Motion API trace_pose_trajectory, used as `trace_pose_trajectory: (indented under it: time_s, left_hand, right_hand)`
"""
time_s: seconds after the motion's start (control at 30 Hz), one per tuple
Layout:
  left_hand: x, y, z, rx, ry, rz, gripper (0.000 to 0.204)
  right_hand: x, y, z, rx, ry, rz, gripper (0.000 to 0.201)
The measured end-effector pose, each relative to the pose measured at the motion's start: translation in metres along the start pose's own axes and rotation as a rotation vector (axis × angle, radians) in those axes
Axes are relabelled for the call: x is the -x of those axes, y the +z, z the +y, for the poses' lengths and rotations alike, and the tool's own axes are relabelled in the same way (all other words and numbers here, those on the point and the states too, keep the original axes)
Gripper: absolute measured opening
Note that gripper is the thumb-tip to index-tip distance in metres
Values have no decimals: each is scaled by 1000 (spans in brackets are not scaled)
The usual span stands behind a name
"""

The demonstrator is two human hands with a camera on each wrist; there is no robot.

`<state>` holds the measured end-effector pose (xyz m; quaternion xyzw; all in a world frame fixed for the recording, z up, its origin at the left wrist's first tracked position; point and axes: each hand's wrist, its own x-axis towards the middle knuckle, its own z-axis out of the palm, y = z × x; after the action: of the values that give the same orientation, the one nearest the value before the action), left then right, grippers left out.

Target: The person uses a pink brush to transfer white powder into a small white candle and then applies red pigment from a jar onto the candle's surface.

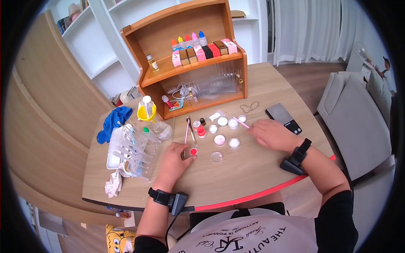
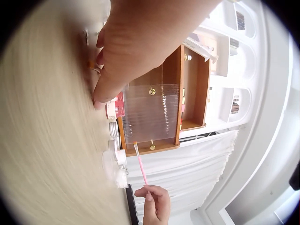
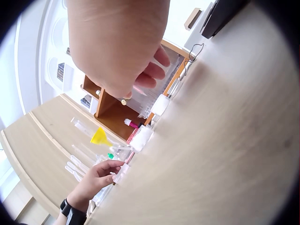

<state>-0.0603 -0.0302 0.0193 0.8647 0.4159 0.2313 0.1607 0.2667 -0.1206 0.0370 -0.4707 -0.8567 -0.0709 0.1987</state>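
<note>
My left hand (image 1: 172, 162) rests low on the table. Its thumb and fingertips grip the sides of a small round pot (image 1: 193, 152) with a bright red top. A pink-handled brush (image 1: 187, 131) and metal tweezers (image 1: 193, 134) lie just beyond those fingers. My right hand (image 1: 272, 134) pinches a second pink-handled brush (image 2: 142, 169), raised above the table with its orange bristles pointing away. Several small round jars of white or pale powder, one of them a jar (image 1: 234, 143), stand between the hands. A clear shallow dish (image 1: 216, 157) lies nearer me, and an open red pot (image 1: 201, 133) sits behind.
A wooden cabinet (image 1: 192, 90) with dropper bottles and small boxes stands at the back. On the left are a clear rack (image 1: 135, 154), a yellow funnel (image 1: 146, 113), a blue cloth (image 1: 114, 122) and a crumpled glove-like item (image 1: 113, 187). A digital scale (image 1: 283, 118) lies at right.
</note>
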Motion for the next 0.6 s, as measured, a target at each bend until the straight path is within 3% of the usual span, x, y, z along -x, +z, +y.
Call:
trace_pose_trajectory:
  time_s: [0.2,0.5,0.6]
  left_hand:
    - [1,2,-4,5,32,30,36]
    - [-4,4,-3,18,25,44,37]
    - [-16,1,5,-5,41,93,38]
  right_hand:
    - [-10,4,-3,-24,-8,-55,21]
    - [-16,-13,-15,-30,-14,87,27]
    - [-35,-17,-22,-194,21,201,23]
